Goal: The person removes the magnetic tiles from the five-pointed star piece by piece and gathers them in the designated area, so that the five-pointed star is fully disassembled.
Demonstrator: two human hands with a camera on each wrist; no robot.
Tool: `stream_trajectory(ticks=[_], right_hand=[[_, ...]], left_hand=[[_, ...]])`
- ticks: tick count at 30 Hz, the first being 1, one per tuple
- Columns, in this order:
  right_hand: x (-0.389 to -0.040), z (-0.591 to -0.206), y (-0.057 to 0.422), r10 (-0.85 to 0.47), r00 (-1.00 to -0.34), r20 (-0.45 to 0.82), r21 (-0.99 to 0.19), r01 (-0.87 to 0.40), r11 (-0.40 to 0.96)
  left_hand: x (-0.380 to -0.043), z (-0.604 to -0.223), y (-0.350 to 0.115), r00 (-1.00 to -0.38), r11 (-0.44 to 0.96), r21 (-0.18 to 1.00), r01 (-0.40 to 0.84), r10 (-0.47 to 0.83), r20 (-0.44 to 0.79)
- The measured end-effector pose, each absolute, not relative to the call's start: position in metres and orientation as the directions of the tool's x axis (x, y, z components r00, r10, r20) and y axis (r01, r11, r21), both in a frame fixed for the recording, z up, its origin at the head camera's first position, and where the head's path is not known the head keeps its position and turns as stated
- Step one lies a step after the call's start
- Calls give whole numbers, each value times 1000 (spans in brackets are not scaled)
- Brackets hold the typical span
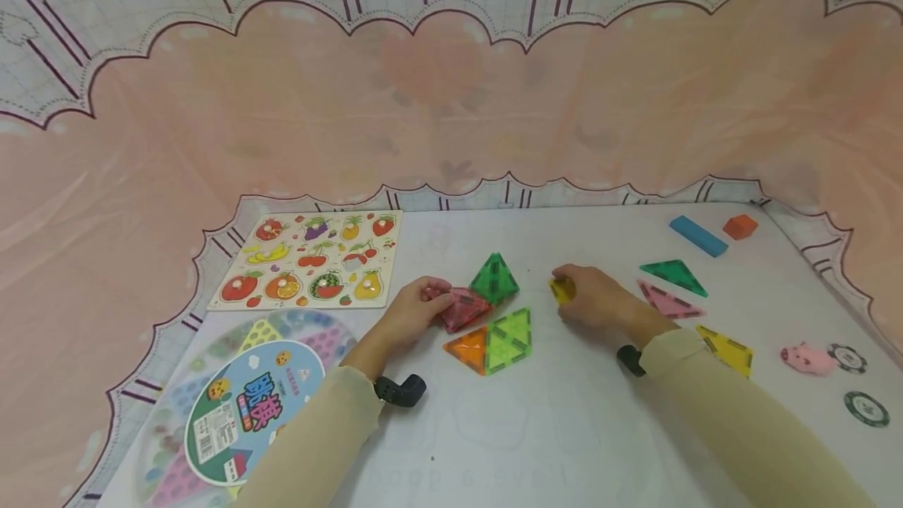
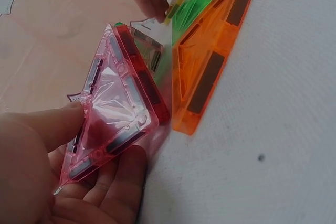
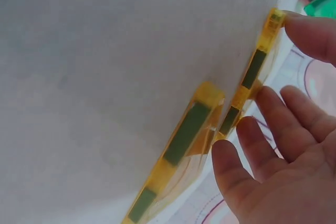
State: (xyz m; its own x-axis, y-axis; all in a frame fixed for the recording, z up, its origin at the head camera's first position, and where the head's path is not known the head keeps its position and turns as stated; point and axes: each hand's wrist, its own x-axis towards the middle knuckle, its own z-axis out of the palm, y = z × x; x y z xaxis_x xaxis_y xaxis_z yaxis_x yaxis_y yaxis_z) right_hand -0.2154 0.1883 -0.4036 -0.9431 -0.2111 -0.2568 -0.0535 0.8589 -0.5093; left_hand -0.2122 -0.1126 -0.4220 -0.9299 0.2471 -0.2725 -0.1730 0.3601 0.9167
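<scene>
Currently, translucent pinkish-red plastic triangular piece (image 1: pixel 463 309) sits between both hands, gripped by left hand (image 1: pixel 415 312), just beside translucent green plastic pyramid (image 1: pixel 495 281). Right hand (image 1: pixel 598 300) pinches translucent yellow plastic tile (image 1: pixel 562 290), apart from pyramid. Translucent orange plastic triangle (image 1: pixel 471 350) lies nearer the person.

Long beige sleeves (image 1: pixel 320 433), black wrist bands (image 1: pixel 400 390)

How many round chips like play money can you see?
2. The first chip is beside the pink pig; the second chip is just below it in the head view. Any under the right sleeve would be hidden.
</scene>
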Motion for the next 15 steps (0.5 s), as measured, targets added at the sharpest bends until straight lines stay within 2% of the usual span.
stream_trajectory(ticks=[7,15], right_hand=[[-211,-398,196,-212,-940,-267,-497,-54,866],[-194,-369,218,-216,-961,-171,-590,-76,804]], left_hand=[[-211,-420,-112,-932,339,924,-179,242,-269],[-211,-419,-111,-933,374,910,-177,232,-276]])
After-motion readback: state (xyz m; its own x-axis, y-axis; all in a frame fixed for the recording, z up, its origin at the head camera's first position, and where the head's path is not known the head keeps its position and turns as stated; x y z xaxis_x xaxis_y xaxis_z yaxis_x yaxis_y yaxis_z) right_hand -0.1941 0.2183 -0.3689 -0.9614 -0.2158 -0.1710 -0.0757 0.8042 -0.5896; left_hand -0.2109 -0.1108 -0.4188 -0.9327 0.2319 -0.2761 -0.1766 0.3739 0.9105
